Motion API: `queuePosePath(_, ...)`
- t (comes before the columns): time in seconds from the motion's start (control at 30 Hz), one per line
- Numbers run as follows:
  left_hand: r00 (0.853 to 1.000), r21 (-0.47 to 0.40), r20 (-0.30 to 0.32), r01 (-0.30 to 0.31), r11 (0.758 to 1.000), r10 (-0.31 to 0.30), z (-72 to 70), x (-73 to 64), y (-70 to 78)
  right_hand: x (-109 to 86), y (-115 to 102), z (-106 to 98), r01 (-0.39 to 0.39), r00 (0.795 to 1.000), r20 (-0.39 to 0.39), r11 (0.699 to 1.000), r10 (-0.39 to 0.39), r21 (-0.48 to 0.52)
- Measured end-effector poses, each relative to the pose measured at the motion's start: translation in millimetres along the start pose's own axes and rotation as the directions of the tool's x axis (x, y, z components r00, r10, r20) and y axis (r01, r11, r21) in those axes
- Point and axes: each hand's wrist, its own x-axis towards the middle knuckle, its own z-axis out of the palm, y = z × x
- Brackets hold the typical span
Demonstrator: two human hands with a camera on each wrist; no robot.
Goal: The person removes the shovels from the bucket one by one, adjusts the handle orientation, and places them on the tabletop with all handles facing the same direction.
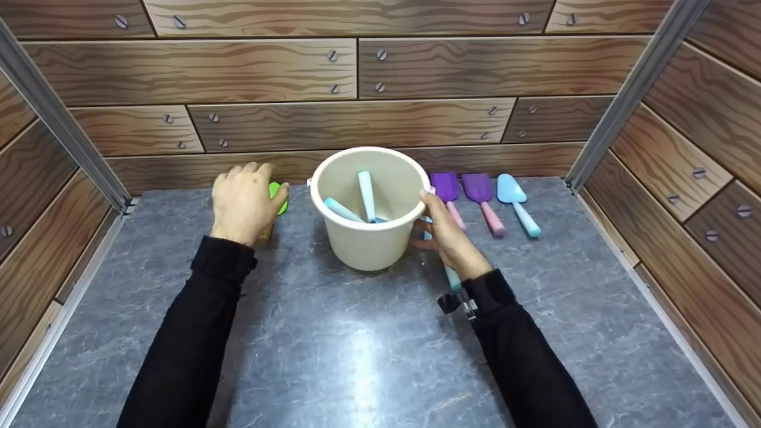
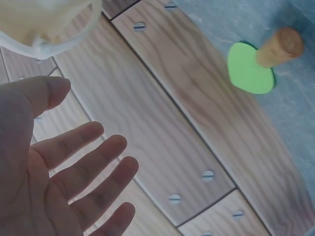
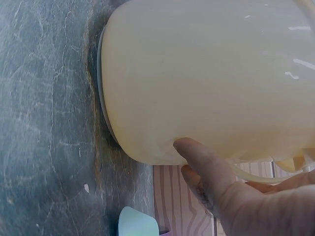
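Note:
A cream bucket (image 1: 368, 241) stands upright on the table, with two light-blue-handled shovels (image 1: 366, 193) leaning inside it. My right hand (image 1: 455, 241) rests against its right side, one fingertip at the rim and others on the outer wall, as the right wrist view (image 3: 211, 172) also shows. Left of the bucket, my left hand (image 1: 244, 199) hovers with relaxed, spread fingers (image 2: 110, 147) and nothing in them. Just past it lies a green flat-headed tool (image 2: 248, 69) with a wooden handle (image 2: 280, 46), mostly covered by that hand in the head view.
Two purple shovels (image 1: 477, 187) with pink handles and a blue shovel (image 1: 511, 189) lie to the bucket's right. Another blue shovel (image 1: 453, 278) is partly hidden by my right hand. Wood-patterned walls (image 1: 351, 125) enclose the grey marbled table (image 1: 285, 345).

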Motion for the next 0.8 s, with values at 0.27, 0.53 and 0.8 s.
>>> queuePosePath(0.27, 0.997, -0.001, -0.059, -0.04, 0.999, 0.039, -8.6, 2.0, 19.7, 0.3, 0.8, -1.4, 0.013, 1.0, 0.007, 1.0, -0.012, -0.019)
queuePosePath(0.53, 0.993, 0.003, -0.07, -0.097, 0.995, 0.096, -13.8, 3.1, 39.3, 0.4, 0.3, -1.9, 0.011, 1.0, 0.002, 1.0, -0.011, -0.019)
queuePosePath(0.8, 0.987, -0.013, -0.052, -0.154, 0.988, 0.154, -16.9, 2.5, 61.5, 1.7, 1.0, -0.8, 0.001, 1.0, -0.007, 1.0, -0.001, -0.011)
